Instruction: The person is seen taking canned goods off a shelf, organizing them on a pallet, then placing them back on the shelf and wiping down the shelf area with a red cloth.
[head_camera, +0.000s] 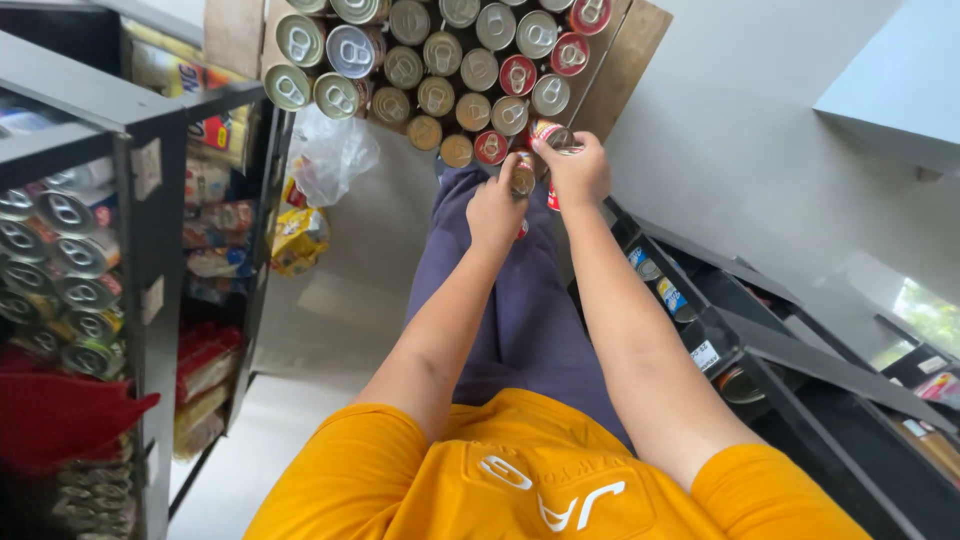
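A cardboard tray (628, 55) on the floor in front of me holds several upright cans (440, 60) with pull-tab lids, some gold, some silver, some red. My left hand (495, 208) grips a gold-topped can (522, 180) at the tray's near edge. Right beside it, my right hand (577, 172) holds a red can (549, 133) by its top, just above the last row. The two hands almost touch. Below them are my purple trousers (520, 310) and orange shirt (520, 480).
A dark metal shelf (150, 250) on the left carries stacked cans (60, 270) and snack packets (205, 260). A clear plastic bag (335, 150) and a yellow packet (298, 238) lie by its foot. Another dark shelf (770, 345) with cans runs along the right.
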